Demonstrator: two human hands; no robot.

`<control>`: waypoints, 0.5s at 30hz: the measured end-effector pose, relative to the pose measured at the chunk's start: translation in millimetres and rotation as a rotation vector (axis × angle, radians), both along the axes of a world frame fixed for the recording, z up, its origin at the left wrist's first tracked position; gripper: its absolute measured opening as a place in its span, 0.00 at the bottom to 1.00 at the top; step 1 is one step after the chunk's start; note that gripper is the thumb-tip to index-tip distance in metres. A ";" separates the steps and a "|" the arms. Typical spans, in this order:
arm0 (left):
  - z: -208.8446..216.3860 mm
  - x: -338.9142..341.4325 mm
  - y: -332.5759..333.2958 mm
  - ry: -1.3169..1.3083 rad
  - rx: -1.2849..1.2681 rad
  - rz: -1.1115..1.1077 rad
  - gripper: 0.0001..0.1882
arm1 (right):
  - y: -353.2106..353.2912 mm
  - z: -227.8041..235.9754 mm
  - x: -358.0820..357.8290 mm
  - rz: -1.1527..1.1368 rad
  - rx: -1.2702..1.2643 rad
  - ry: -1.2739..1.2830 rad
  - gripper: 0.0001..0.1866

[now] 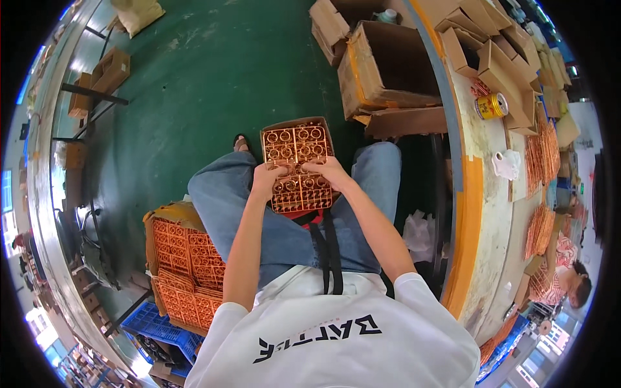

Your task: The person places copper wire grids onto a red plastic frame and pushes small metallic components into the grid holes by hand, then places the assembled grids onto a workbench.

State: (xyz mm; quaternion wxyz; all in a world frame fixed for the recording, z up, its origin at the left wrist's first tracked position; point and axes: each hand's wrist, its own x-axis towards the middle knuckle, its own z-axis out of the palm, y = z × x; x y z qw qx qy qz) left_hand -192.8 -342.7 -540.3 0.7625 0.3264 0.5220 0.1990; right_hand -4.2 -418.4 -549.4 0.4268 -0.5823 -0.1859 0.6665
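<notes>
A copper-coloured frame of ring-shaped parts [296,165] lies across my knees over an open cardboard box [284,126]. My left hand [267,178] grips the frame's left side near its middle. My right hand [330,171] grips its right side, fingers curled over the rings. Both thumbs press on the frame's middle row. My legs in blue jeans [220,194] are under it.
A box of stacked orange frames [184,271] stands at my left on a blue crate [158,330]. Open cardboard boxes [388,71] sit ahead on the green floor. A long table [482,213] at right holds a yellow can [491,105], more frames and boxes; another person [566,281] sits there.
</notes>
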 end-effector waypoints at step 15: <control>-45.9 4.5 14.4 -0.042 -0.172 -0.005 0.21 | 10.3 -53.4 3.7 -0.152 -0.123 0.122 0.21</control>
